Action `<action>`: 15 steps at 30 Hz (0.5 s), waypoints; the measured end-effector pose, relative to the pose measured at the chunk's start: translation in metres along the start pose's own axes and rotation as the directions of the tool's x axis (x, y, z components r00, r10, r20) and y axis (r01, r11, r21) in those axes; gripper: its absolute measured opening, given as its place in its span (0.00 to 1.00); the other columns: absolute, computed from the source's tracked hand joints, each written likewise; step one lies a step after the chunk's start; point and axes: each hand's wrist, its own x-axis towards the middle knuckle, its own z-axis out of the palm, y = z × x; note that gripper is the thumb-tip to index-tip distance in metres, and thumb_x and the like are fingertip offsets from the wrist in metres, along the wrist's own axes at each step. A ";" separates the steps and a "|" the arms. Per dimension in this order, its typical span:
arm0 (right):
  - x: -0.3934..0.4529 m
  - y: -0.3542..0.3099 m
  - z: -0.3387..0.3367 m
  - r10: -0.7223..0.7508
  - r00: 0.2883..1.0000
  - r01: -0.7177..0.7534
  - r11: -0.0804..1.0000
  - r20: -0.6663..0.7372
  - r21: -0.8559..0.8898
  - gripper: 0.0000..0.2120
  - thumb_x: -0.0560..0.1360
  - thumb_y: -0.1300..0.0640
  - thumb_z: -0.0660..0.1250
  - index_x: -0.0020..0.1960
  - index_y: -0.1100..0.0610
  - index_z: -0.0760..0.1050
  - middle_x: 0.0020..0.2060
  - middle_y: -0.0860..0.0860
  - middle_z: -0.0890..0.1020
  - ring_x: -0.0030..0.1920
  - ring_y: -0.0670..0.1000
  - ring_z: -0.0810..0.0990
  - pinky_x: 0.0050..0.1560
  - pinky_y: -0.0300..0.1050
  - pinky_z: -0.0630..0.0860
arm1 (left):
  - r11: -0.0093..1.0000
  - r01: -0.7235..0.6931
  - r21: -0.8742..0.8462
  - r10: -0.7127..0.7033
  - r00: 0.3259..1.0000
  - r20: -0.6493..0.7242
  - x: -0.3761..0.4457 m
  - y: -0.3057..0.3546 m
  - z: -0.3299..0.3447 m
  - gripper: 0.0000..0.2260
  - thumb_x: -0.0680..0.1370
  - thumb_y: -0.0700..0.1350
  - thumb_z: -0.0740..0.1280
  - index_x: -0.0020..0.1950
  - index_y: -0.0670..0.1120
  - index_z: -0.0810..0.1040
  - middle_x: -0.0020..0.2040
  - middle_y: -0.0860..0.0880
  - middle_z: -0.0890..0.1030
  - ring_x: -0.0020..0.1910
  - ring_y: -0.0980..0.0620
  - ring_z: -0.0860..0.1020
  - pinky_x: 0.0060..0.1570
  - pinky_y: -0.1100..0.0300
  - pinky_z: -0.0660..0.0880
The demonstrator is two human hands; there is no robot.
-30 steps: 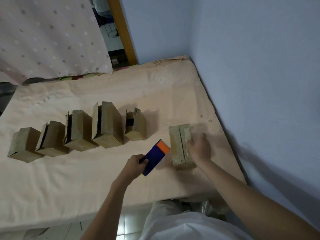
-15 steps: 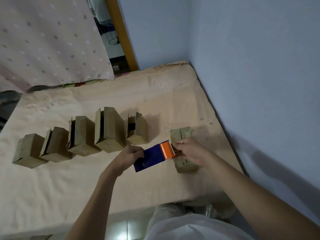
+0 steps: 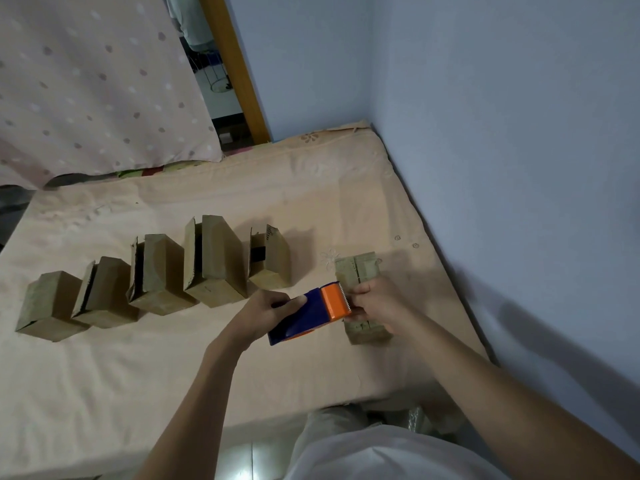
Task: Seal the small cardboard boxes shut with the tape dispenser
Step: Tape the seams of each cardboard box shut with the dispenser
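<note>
Above box [image 3: 362, 271] | left grip [image 3: 266, 311] clamps tape dispenser [image 3: 311, 315] | right grip [image 3: 375, 301] pinches its toothed end

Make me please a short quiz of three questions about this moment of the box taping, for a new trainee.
1. True or false: the left hand grips the blue body of the tape dispenser.
2. How many cardboard boxes stand in the row to the left of the dispenser?
A. three
B. five
C. seven
3. Fill in: the right hand is at the dispenser's ______ end, the one with the serrated cutter, above the separate box near the wall.

Key:
1. True.
2. B, from the leftmost box to the smallest one.
3. Orange.
</note>
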 end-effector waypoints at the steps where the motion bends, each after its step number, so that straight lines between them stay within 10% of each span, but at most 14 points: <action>1: 0.000 0.001 0.000 0.003 0.999 -0.004 0.999 -0.033 -0.034 0.07 0.78 0.65 0.68 0.55 0.64 0.79 0.49 0.58 0.84 0.44 0.55 0.87 0.45 0.52 0.85 | 0.999 -0.006 0.050 0.006 1.000 -0.001 0.000 0.002 0.002 0.23 0.73 0.67 0.65 0.51 0.48 0.79 0.44 0.53 0.85 0.45 0.52 0.84 0.43 0.60 0.79; 7: 0.002 0.012 -0.009 0.015 0.989 -0.045 0.979 -0.147 -0.199 0.13 0.77 0.63 0.70 0.61 0.58 0.79 0.53 0.53 0.83 0.48 0.52 0.85 0.40 0.45 0.84 | 0.986 -0.054 0.155 0.043 0.996 0.078 0.006 0.003 0.011 0.17 0.73 0.63 0.69 0.49 0.50 0.78 0.44 0.53 0.84 0.46 0.51 0.83 0.45 0.59 0.79; 15: -0.007 0.018 -0.045 0.072 0.968 -0.079 0.997 -0.240 -0.017 0.04 0.76 0.65 0.72 0.43 0.66 0.83 0.37 0.59 0.86 0.38 0.56 0.87 0.48 0.52 0.84 | 0.996 -0.058 0.070 0.048 0.990 0.136 0.007 -0.006 -0.003 0.25 0.70 0.69 0.70 0.49 0.47 0.79 0.44 0.50 0.85 0.46 0.49 0.84 0.46 0.55 0.79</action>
